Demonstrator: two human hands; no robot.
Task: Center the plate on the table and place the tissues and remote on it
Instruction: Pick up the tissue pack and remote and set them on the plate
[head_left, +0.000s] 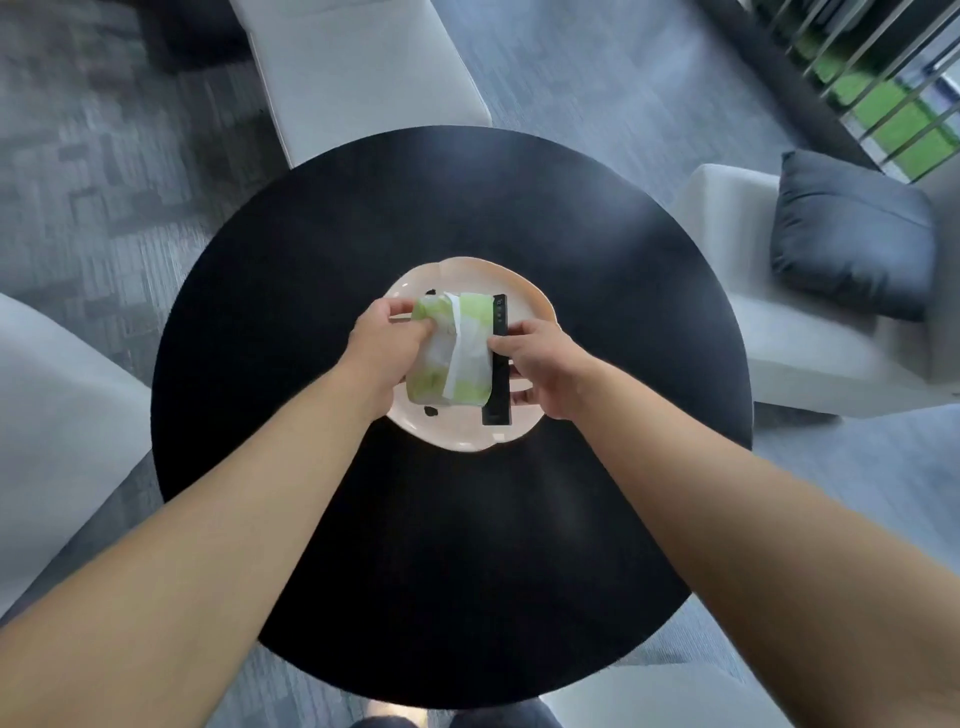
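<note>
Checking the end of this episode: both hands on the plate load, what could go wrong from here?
1. The remote lies along the right edge of the tissue pack; the right hand withdrawing could drag it toward the plate rim.
2. The soft pack, gripped by the left hand, may shift on release and nudge the remote.

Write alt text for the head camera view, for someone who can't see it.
Two bare hands, left hand and right hand, hold a green tissue pack and black remote side by side on a cream plate near the middle of a round black table.
</note>
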